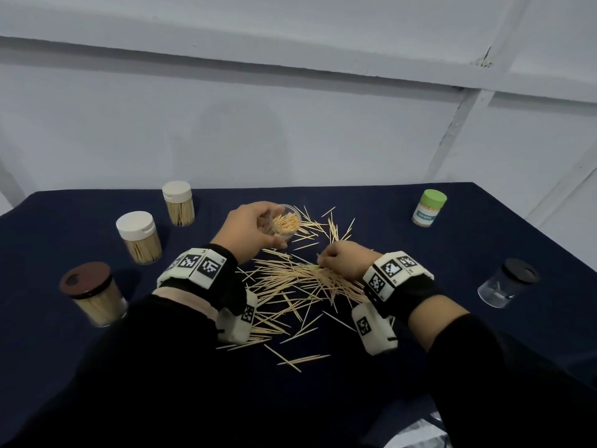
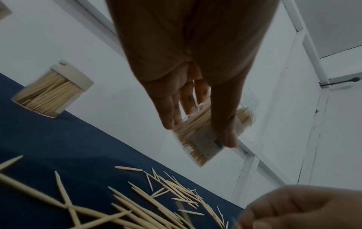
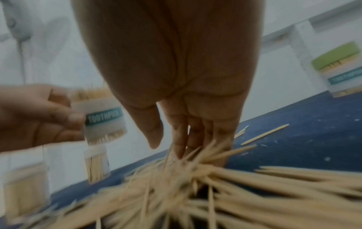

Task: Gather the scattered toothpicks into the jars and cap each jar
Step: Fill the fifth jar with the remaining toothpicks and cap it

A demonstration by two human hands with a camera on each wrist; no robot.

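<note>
My left hand (image 1: 269, 229) grips an open clear jar (image 1: 286, 224) partly filled with toothpicks, tilted and held just above the cloth. The left wrist view shows its fingers and thumb (image 2: 199, 131) wrapped round that labelled jar (image 2: 197, 148). Scattered toothpicks (image 1: 300, 282) lie in a loose heap in the middle of the dark blue tablecloth (image 1: 420, 260). My right hand (image 1: 324, 258) is down on the heap's far edge, fingers curled. In the blurred right wrist view its fingers (image 3: 182, 145) close on a bunch of toothpicks (image 3: 195, 167).
Two white-capped full jars (image 1: 177, 203) (image 1: 139, 237) and a brown-capped one (image 1: 93, 292) stand at the left. A green-capped jar (image 1: 429, 208) stands at the far right; a black-capped, almost empty jar (image 1: 507, 282) is nearer. A white wall rises behind the table.
</note>
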